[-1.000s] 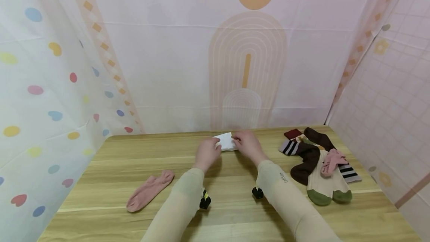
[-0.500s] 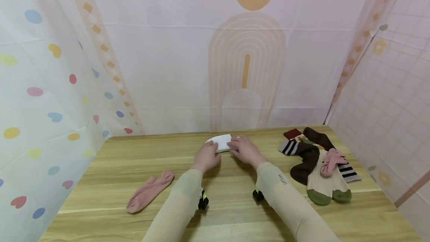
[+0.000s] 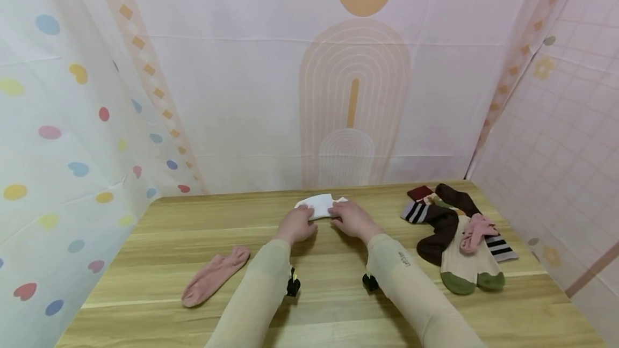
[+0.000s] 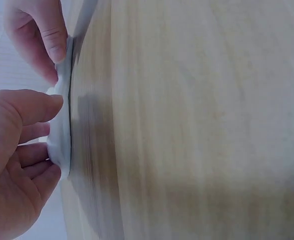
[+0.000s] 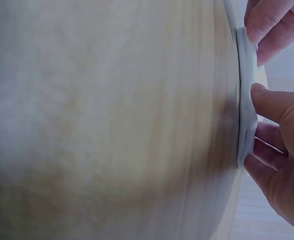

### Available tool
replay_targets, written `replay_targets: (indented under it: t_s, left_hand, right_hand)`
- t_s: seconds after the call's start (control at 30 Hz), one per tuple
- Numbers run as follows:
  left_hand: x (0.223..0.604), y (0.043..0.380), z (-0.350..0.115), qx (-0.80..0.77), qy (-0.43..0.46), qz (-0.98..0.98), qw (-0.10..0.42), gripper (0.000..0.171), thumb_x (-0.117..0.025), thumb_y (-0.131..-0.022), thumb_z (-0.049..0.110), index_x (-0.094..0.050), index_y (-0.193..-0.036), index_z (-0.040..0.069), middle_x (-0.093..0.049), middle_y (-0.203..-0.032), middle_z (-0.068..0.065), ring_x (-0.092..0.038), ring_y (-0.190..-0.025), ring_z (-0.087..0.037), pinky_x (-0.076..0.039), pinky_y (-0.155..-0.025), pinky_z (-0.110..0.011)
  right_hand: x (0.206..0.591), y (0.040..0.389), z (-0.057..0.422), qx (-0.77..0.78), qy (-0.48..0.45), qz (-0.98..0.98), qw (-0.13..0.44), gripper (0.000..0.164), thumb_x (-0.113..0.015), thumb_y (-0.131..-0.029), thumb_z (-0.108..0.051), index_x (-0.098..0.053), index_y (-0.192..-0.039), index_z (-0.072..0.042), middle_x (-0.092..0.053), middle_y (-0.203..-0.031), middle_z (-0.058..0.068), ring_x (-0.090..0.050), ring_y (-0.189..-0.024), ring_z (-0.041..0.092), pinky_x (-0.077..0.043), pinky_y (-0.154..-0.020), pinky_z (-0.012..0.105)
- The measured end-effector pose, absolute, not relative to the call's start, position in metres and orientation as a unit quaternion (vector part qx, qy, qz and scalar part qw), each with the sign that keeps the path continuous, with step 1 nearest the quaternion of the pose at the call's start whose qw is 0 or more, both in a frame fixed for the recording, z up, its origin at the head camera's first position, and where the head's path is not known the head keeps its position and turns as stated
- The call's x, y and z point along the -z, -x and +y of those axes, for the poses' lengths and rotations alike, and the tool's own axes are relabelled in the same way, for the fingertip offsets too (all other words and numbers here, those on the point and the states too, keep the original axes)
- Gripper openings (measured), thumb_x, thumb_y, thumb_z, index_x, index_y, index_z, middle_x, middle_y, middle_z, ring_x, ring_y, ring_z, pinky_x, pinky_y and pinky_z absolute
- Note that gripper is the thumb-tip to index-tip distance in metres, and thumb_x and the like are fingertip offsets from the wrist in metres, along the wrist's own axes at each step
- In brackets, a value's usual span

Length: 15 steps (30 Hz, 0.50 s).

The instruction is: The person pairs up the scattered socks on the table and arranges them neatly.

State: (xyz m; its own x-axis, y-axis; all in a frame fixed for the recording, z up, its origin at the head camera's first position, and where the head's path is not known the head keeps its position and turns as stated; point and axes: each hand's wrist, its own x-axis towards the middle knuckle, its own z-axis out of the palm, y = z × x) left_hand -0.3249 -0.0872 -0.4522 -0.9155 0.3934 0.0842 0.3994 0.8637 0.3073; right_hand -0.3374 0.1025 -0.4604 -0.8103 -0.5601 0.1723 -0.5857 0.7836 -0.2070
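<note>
From where I stand, the white sock (image 3: 319, 204) lies at the middle of the tabletop's (image 3: 329, 305) far edge, its long axis running left to right — maybe a stacked pair, too hidden to tell. Neither hand is nearer: the left hand (image 3: 296, 224) touches its left part, the right hand (image 3: 355, 220) its right, both with thumb and fingers spread apart. A pink sock (image 3: 215, 276) lies near left; a sock heap (image 3: 442, 224) lies right.

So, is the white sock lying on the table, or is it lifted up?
Lying on the table: in both wrist views, the white sock stays low along the wood, without visible gap.
</note>
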Motion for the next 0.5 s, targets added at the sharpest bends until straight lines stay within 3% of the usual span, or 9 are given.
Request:
replay_targets:
  t_s: [0.1,0.33,0.5]
  left_hand:
    - [0.453,0.33,-0.087,0.176,0.203,-0.963,0.005,0.046,-0.065,-0.084,0.021,-0.056,-0.123,-0.001,-0.05,-0.129,-0.02,-0.047,-0.118,-0.035,-0.035,-0.1,-0.043]
    - [0.456,0.337,-0.089,0.201,0.215,-0.955,0.021,0.024,-0.067,-0.081,0.017,-0.062,-0.097,0.001,-0.058,-0.113,-0.018,-0.056,-0.102,-0.033,-0.042,-0.091,-0.043]
    - [0.454,0.34,-0.087,0.205,0.214,-0.955,0.018,0.035,-0.067,-0.081,0.016,-0.061,-0.111,-0.002,-0.054,-0.121,-0.021,-0.052,-0.11,-0.035,-0.039,-0.096,-0.043]
  right_hand:
    - [0.462,0.339,0.102,-0.114,-0.294,-0.948,0.046,0.033,-0.06,-0.09,-0.02,-0.061,-0.12,-0.006,-0.053,-0.129,0.013,-0.045,-0.122,0.028,-0.029,-0.105,0.038]
    - [0.461,0.343,0.098,-0.108,-0.271,-0.956,0.03,0.035,-0.06,-0.09,-0.022,-0.059,-0.122,-0.006,-0.051,-0.131,0.012,-0.043,-0.123,0.028,-0.027,-0.106,0.038]
    - [0.461,0.347,0.097,-0.108,-0.247,-0.963,0.013,0.036,-0.06,-0.091,-0.024,-0.058,-0.124,-0.008,-0.05,-0.133,0.011,-0.043,-0.124,0.027,-0.028,-0.105,0.038]
